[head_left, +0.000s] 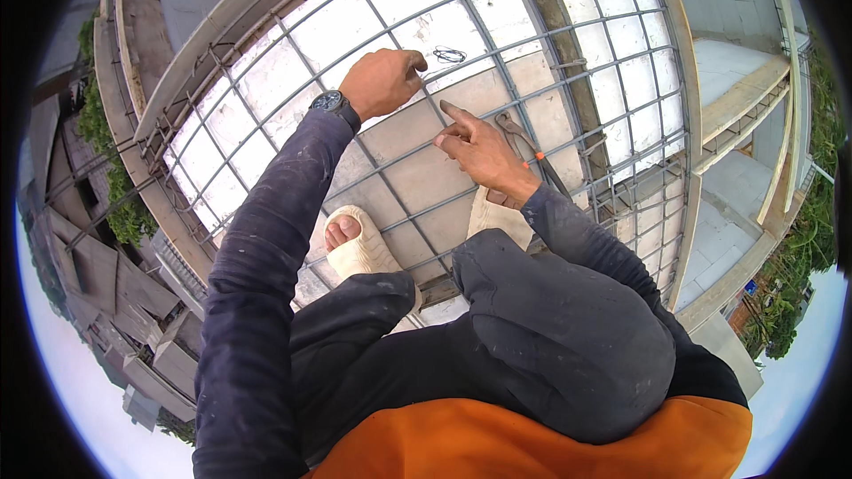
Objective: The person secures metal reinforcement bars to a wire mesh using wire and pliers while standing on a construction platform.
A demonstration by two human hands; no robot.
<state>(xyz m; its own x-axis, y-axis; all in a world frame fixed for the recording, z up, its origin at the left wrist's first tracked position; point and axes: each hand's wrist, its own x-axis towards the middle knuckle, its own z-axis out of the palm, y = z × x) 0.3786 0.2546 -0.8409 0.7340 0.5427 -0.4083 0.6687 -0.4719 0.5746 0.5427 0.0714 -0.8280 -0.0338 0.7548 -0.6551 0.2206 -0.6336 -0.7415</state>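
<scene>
Steel bar grid (515, 99): grey rods crossed at intervals, spread directly below both hands and reaching outward on all sides, over white panels (342, 27) and duller beige ones. Left hand (382, 84): held over the grid from the left, back of the hand upward, wrist a little bent, fingers curled down and to the right with the tips close to a rod; whether they grip anything cannot be told. Left forearm: long, nearly straight reach from the lower edge, in a dark sleeve (266, 239), a black watch (328, 101) at the wrist. Right hand (486, 153): just right of and nearer the body than the left, released, one finger stretched up and left toward the rods, the digits below it bent and parted from it; forearm slanting in from the lower right, elbow bent. Pincers (543, 162): dark, orange bands on the handles, lying on the grid just beside the right hand. Wire bundle (449, 54): thin, black, looped, just right of the left hand's fingertips. Footwear: cream open-toed sandals (366, 247), one below each hand. Trousers (568, 337): dark, knees bent. Boards (676, 44): timber, edging the grid.
</scene>
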